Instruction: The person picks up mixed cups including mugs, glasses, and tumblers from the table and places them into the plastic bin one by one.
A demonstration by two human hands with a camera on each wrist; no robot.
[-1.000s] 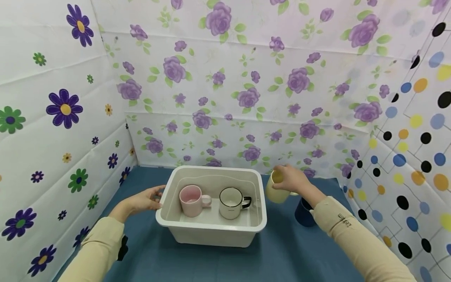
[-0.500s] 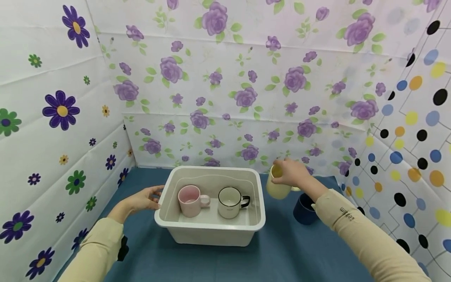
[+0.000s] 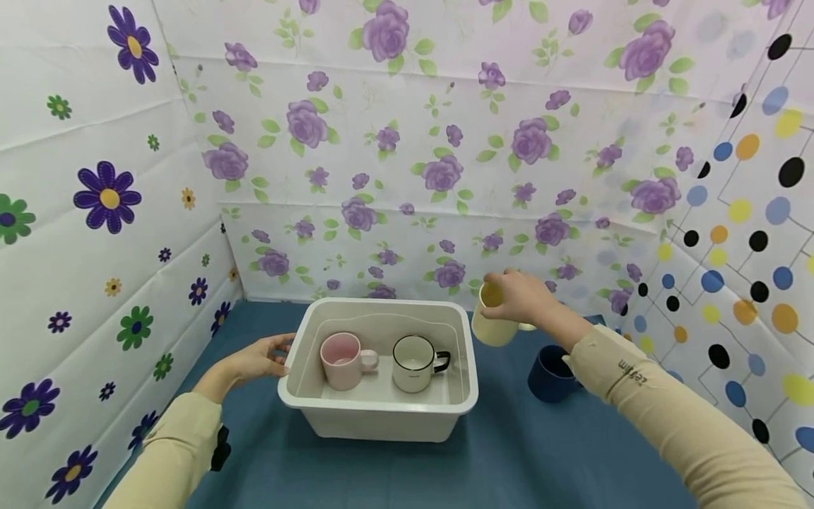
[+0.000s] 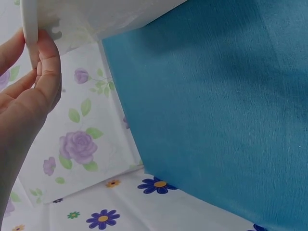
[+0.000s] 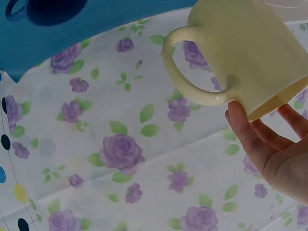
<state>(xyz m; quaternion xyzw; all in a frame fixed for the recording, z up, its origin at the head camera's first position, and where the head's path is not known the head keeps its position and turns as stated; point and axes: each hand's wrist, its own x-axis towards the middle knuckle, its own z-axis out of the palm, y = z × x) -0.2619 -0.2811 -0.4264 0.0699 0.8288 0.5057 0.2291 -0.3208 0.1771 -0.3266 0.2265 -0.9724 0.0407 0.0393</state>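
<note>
A pale yellow mug (image 3: 494,326) is gripped at its rim by my right hand (image 3: 523,300), just past the right side of a white plastic tub (image 3: 381,423). In the right wrist view the mug's handle (image 5: 175,72) points away from the fingers. My left hand (image 3: 254,360) pinches the tub's left rim, with the thumb and fingers on either side of it in the left wrist view. Inside the tub a pink mug (image 3: 343,362) stands at left and a cream mug (image 3: 412,366) with a black rim and handle at right, both upright.
A dark blue mug (image 3: 550,376) stands on the blue tabletop (image 3: 509,445), right of the tub and below the right forearm. Patterned sheets, including a floral back sheet (image 3: 381,240), enclose the table at the back and both sides.
My right hand has lifted the yellow mug higher and slightly left, beside the tub's far right corner. The left hand stays on the tub's rim.
</note>
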